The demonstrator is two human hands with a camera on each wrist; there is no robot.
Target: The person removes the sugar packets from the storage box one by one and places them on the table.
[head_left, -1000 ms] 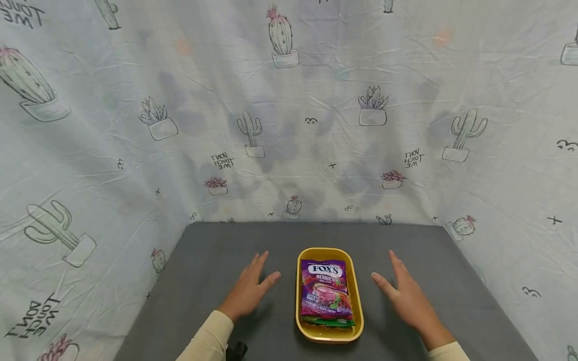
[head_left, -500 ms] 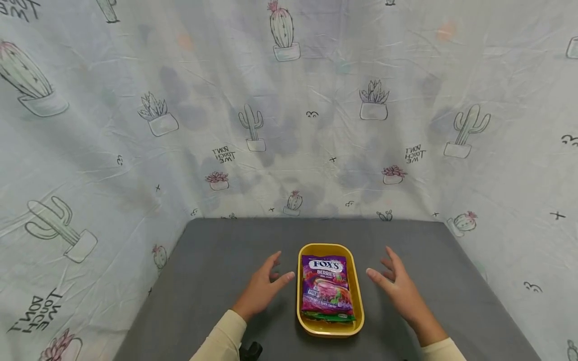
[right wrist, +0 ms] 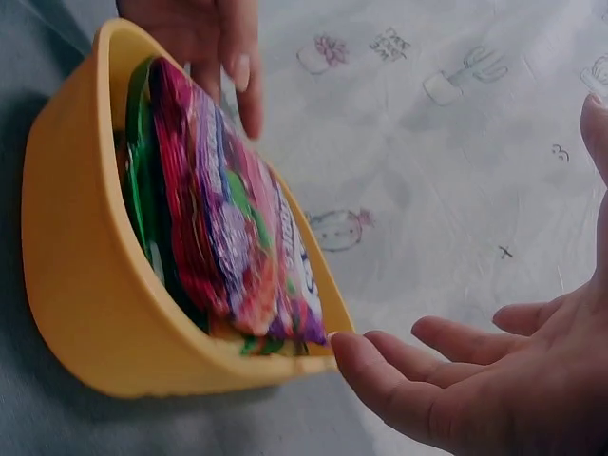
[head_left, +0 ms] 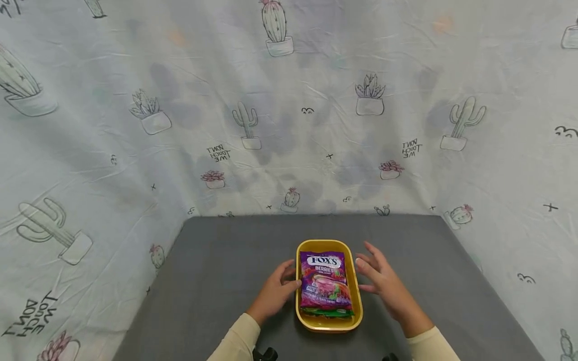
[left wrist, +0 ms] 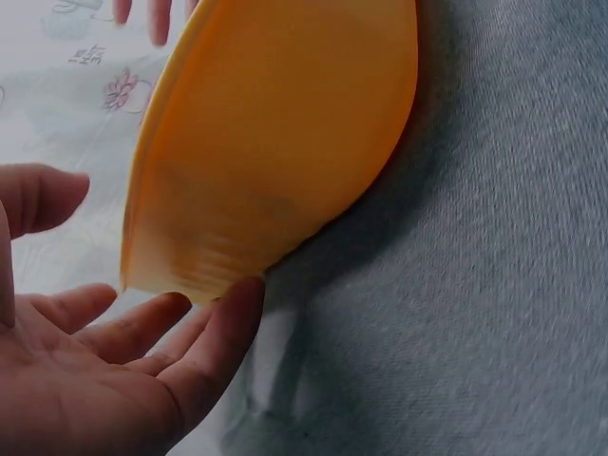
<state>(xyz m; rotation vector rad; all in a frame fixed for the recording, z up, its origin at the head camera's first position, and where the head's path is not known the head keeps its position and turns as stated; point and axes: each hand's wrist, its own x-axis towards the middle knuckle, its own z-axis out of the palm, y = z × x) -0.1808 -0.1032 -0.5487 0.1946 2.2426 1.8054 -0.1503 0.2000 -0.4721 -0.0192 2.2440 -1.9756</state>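
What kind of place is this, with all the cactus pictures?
Probably a small makeshift recording booth, not a kitchen: a cactus-print sheet hangs round three sides of a grey cloth-covered table, which bears a yellow tray of sweets.

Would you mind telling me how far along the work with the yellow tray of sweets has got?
Done: the purple Fox's Berries sweet bag lies in the yellow oval plastic tray on the grey table. In hand: the left hand and right hand flank the tray, fingertips at its rim. Left: the tray is not yet gripped or lifted.
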